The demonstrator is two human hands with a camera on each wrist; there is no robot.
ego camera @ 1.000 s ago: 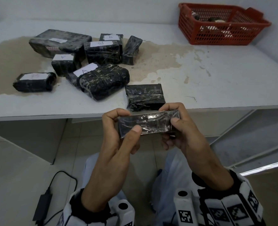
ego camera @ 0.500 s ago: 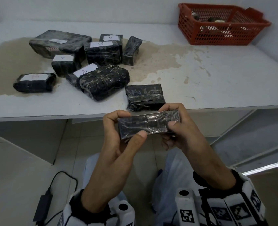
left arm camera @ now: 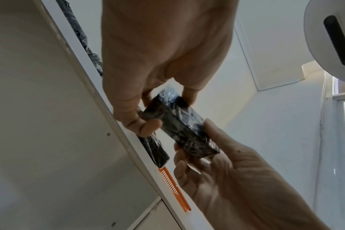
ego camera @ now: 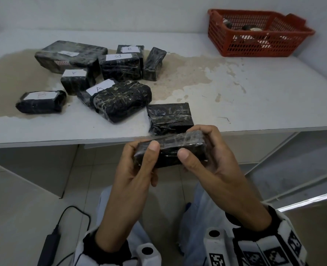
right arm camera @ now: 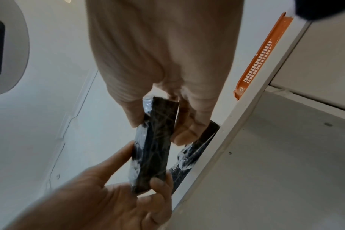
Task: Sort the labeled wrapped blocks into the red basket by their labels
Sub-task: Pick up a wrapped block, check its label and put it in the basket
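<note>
From the head camera I see a small black block wrapped in clear film (ego camera: 170,150) held up in front of the near edge of the white bench (ego camera: 254,89). My left hand (ego camera: 137,169) grasps its left end, thumb on the face towards me, fingers curled behind. My right hand (ego camera: 212,166) grasps the right end, thumb on the front, fingers over the top edge. No label shows on the side I can see. On the bench just beyond sits an unlabeled black wrapped block (ego camera: 169,118), and further left a cluster of black wrapped blocks (ego camera: 101,73), several with white paper labels; I read an A on one and a B on others. The red plastic mesh basket (ego camera: 254,45) stands at the far right corner, well apart from my hands, with dark items inside that I cannot make out.

Left wrist camera: the left hand (left arm camera: 158,62) clamps the block (left arm camera: 179,124) between thumb and fingers, the right hand (left arm camera: 226,179) gripping the other end. A strip of the basket (left arm camera: 173,185) shows along the bench edge.

Right wrist camera: the right hand (right arm camera: 167,62) pinches the upper end of the block (right arm camera: 152,143), the left hand (right arm camera: 98,202) the lower end.
</note>
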